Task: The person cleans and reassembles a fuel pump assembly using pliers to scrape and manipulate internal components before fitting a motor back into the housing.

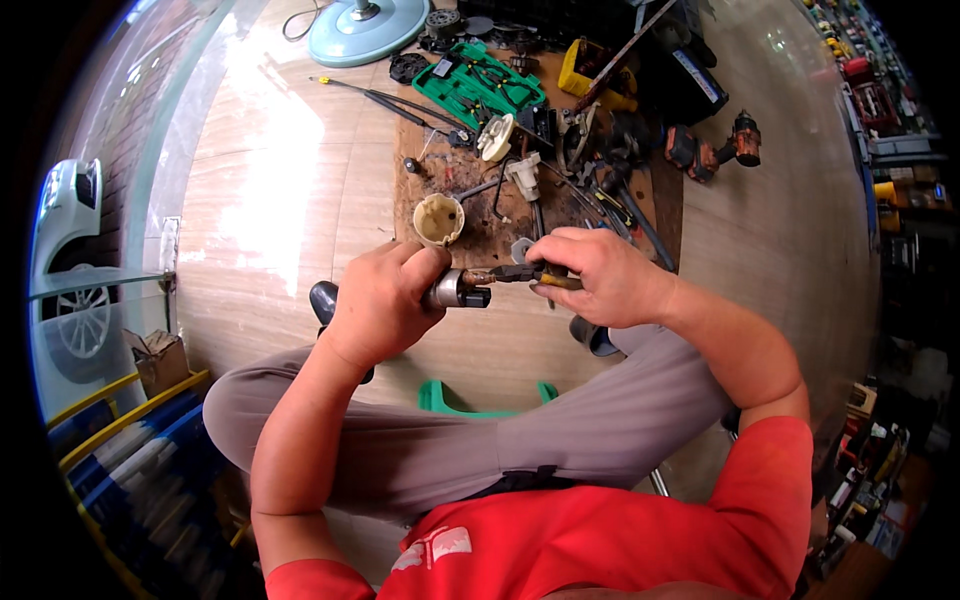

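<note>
My left hand (385, 298) is wrapped round a silver metal cylinder with a black end (449, 290), held level above the floor in front of my knees. A copper-coloured fitting (479, 278) sticks out of the cylinder's right side. In my right hand (607, 282) is a pair of pliers (517, 272) with a yellow grip. Their dark jaws point left and meet the copper-coloured fitting; whether they clamp it is too small to tell. Just beyond my left hand stands a whitish cup (438, 219) with stained insides.
A stained brown board (472, 180) ahead carries loose tools and parts. On it are a green tool case (479, 84), a white plastic part (523, 177) and a yellow bin (598, 75). A cordless drill (742, 140) lies at the right. A green stool (450, 400) shows between my legs.
</note>
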Tool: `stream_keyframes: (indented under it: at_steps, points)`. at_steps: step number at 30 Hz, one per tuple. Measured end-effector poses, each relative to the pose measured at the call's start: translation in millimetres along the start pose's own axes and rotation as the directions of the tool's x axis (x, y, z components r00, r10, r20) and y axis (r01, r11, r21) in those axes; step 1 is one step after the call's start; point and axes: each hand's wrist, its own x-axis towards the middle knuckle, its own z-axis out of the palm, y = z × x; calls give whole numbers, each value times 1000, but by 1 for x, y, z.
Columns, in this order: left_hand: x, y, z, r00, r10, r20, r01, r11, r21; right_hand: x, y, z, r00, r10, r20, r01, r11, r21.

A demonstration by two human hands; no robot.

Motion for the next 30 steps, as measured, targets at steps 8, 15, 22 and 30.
stream_keyframes:
  at_steps: [8, 15, 22, 30]
  points:
    - [-4, -2, 5, 966, 187, -175, -131, 948, 289, -9, -11, -6, 972, 130, 198, -151, 984, 94]
    - [-2, 19, -8, 893, -185, 409, 293, 930, -220, -15, 0, -9, 950, -302, -71, 174, 707, -685]
    - [-1, 16, -11, 814, -154, 561, 362, 889, -282, -22, 8, 5, 951, -281, -132, 143, 773, -618]
    - [-17, -3, 24, 936, 305, -175, -223, 899, 376, -27, -21, 1, 845, 294, 448, -456, 833, 314]
